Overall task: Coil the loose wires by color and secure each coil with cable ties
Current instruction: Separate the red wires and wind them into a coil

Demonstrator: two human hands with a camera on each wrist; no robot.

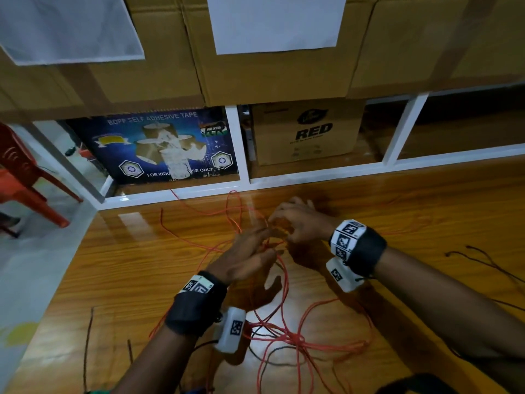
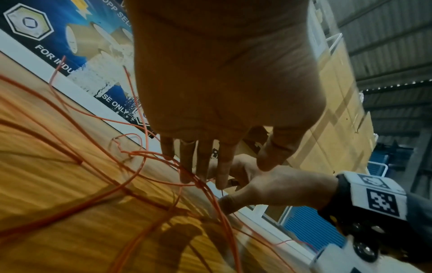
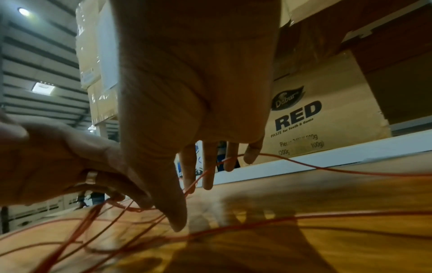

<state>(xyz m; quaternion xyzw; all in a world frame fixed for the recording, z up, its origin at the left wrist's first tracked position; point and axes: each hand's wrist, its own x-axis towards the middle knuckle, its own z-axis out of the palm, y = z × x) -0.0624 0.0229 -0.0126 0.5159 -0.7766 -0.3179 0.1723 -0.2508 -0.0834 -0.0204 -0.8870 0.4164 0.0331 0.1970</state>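
Observation:
Loose red wires lie tangled over the wooden table, with several loops reaching back to where my hands meet. My left hand points its fingers down into the strands, and its fingertips pinch a bunch of red wire. My right hand arches over the same spot. One red strand runs in from the right and passes between its index and middle fingers. The right thumb touches the wire beside my left fingertips.
Dark wires lie on the table at the right and at the near left. A white rail edges the table's far side, with a blue tape box and a "RED" carton behind it. A red chair stands far left.

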